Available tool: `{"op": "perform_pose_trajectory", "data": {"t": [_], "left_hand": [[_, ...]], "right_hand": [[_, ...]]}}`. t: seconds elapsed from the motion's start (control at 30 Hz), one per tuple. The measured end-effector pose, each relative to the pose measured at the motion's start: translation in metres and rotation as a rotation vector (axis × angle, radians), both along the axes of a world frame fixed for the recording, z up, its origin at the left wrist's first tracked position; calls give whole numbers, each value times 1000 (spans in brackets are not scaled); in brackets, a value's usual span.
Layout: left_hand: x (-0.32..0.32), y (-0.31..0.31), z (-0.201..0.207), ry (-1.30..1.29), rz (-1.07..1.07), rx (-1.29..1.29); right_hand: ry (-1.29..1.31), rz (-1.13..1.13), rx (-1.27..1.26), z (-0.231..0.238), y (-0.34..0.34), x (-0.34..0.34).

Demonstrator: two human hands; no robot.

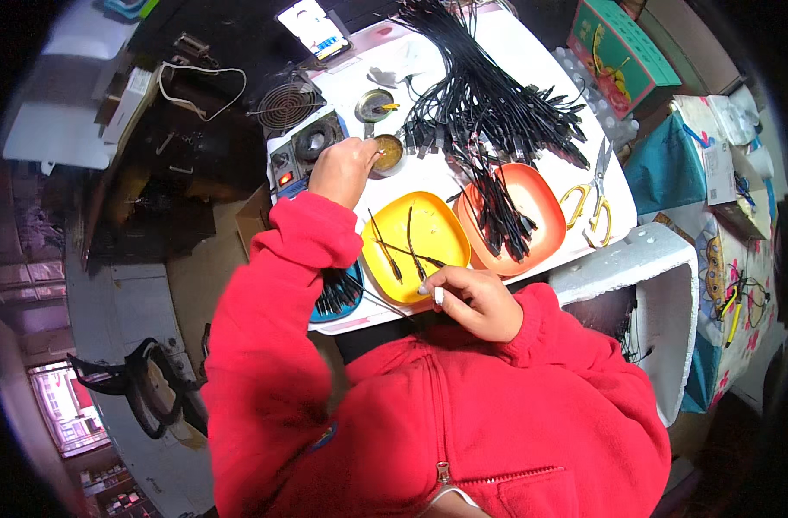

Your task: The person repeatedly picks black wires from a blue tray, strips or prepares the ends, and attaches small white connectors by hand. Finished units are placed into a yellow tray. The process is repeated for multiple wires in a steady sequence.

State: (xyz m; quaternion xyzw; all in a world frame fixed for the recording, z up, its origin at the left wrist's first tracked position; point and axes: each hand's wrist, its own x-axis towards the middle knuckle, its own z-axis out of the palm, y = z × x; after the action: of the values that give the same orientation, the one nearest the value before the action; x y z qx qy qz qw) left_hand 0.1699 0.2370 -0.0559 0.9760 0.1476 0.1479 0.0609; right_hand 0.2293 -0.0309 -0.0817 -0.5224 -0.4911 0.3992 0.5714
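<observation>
right hand (473, 302) curls nearly closed, fingers pinching a thin black wire (392, 308) just below the yellow plate (428, 226); beyond it, left hand (345, 169) fingers bunch tight, tips at a small round tin (389, 153), grip unclear.

yellow-handled scissors (591, 197) | green box (623, 52) | wire fan guard, perhaps (286, 105)

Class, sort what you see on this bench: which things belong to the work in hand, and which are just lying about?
In use: left hand at small round tin of brown paste; right hand by yellow plastic plate with short black wires.

Lying about: yellow-handled scissors; green cardboard box; round wire fan grille.
</observation>
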Motion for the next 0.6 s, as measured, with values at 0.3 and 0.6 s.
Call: {"op": "perform_pose_trajectory", "data": {"t": [0.3, 0.6], "left_hand": [[15, 16, -14, 156, -10, 45], [28, 13, -18, 288, 54, 87]], "right_hand": [[24, 15, -63, -13, 4, 10], [-30, 48, -61, -16, 3, 12]]}}
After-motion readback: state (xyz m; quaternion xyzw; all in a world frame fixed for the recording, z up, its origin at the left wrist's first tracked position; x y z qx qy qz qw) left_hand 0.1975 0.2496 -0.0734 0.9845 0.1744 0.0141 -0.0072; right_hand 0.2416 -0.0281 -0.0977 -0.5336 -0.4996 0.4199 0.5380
